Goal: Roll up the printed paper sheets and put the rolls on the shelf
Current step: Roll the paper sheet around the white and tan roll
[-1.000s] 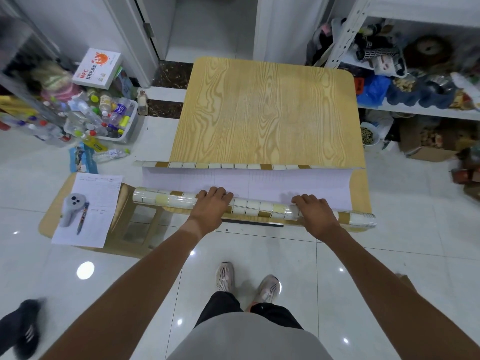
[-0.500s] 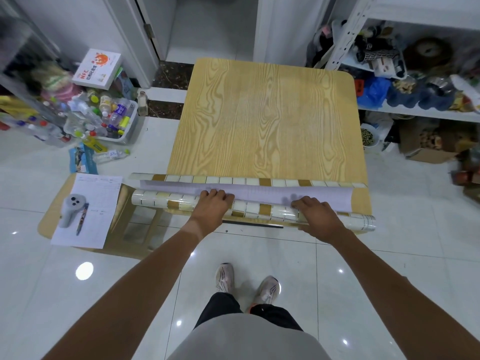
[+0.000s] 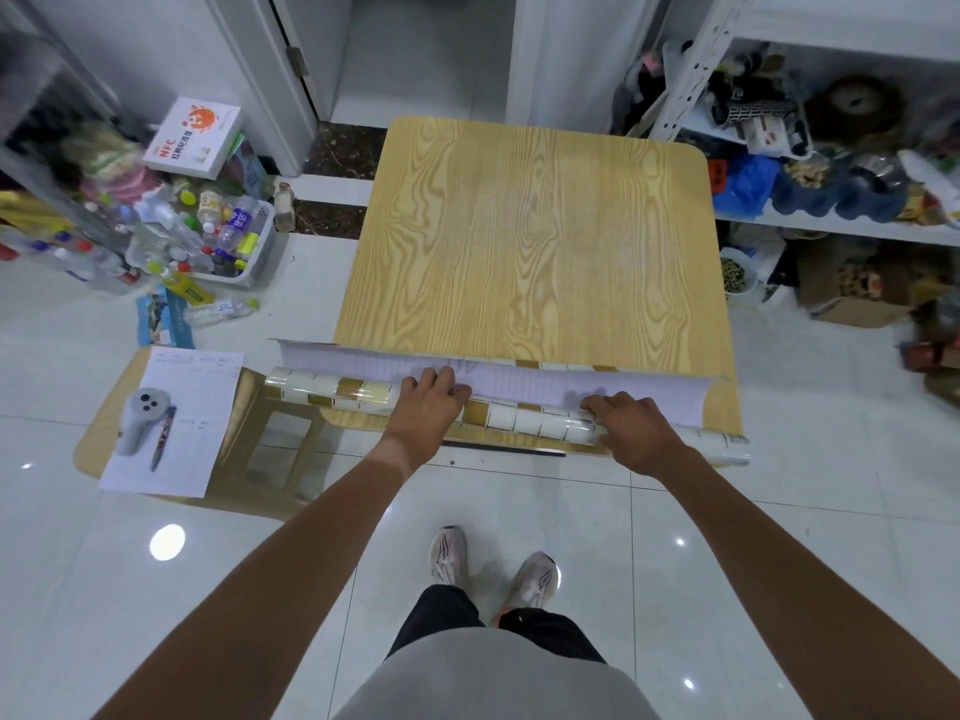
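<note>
Starting at the far left: a grey bin of plastic bottles (image 3: 228, 241) on the floor, with a white box printed in red (image 3: 193, 137) behind it. Next, a low wooden stool (image 3: 93, 444) beside the worktop's near-left corner, carrying a white form sheet (image 3: 192, 407), a grey handheld device (image 3: 139, 418) and a pen (image 3: 162, 439).

Printed paper roll (image 3: 343, 394): tile pattern in cream and brown, lying along the near edge of the worktop (image 3: 524, 241), its left end overhanging the near-left corner and its right end passing the near-right corner. White unrolled flap (image 3: 519, 379): reverse side up, lying just beyond the roll.

Left hand (image 3: 428, 413): palm down on the roll near its middle, fingers curled over the top onto the flap. Right hand (image 3: 631, 428): pressing on the roll towards its right end, fingers bent over it.

Far right: white metal shelf (image 3: 831, 226), crowded with mixed goods; a cardboard box (image 3: 857, 309) on the floor below.
</note>
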